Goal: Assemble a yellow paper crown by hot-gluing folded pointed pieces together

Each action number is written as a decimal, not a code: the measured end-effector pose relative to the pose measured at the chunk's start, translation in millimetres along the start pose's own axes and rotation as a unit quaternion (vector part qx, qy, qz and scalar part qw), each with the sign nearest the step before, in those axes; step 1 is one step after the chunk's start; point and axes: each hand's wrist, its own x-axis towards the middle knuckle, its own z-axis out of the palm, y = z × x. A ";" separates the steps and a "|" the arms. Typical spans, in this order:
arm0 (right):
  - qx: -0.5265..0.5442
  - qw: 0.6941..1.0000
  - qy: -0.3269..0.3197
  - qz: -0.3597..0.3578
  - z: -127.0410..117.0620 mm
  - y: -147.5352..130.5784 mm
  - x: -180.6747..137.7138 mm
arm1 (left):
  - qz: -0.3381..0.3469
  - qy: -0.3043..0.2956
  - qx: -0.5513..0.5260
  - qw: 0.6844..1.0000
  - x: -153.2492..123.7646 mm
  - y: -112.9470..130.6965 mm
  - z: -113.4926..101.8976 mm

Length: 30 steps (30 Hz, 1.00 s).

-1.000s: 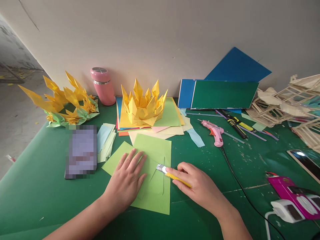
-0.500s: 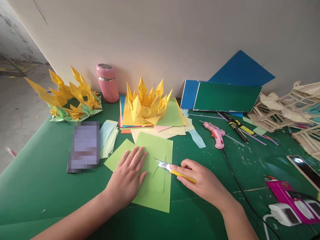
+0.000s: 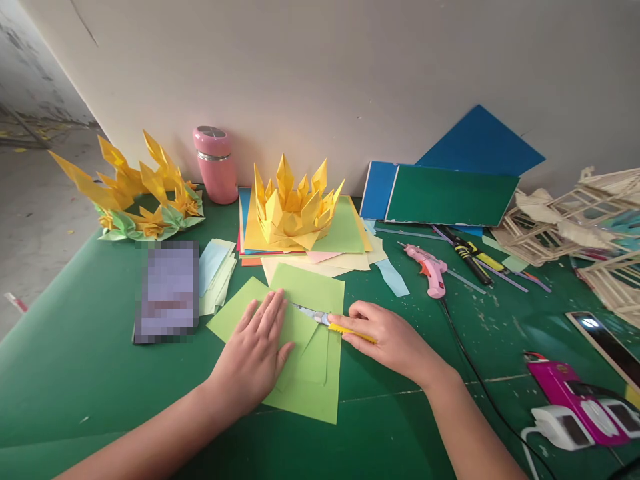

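My left hand (image 3: 255, 353) lies flat with fingers spread on a folded light green paper sheet (image 3: 305, 363), pressing it onto the green table (image 3: 100, 373). My right hand (image 3: 385, 337) grips a yellow utility knife (image 3: 330, 322). Its blade lies on the paper's upper part, with the tip just right of my left fingertips. A second light green sheet (image 3: 235, 313) sticks out from under the left hand. Cut lines show in the paper near the blade.
A yellow origami crown (image 3: 295, 207) sits on a stack of coloured paper (image 3: 345, 233) behind. A pink bottle (image 3: 216, 163), yellow-green origami (image 3: 135, 193), a blurred card (image 3: 167, 290), a pink glue gun (image 3: 430, 270), blue and green boards (image 3: 450, 193), wooden stick frames (image 3: 575, 220) and a power strip (image 3: 575, 420) surround the work.
My right hand has slid the knife up and to the left across the paper, so the blade tip now lies close to my left fingertips. The left hand stays pressed on the paper.
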 end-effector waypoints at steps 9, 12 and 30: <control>0.014 1.000 -0.005 -0.020 0.0 2.0 21.3 | -0.018 0.037 0.003 0.999 -2.5 2.1 4.4; 0.014 0.999 -0.004 -0.035 0.7 3.2 30.7 | -0.016 0.038 0.003 0.999 -3.1 1.8 5.5; 0.004 0.997 0.024 -0.077 9.1 -0.7 75.4 | -0.018 0.026 0.035 0.999 -1.4 3.9 5.6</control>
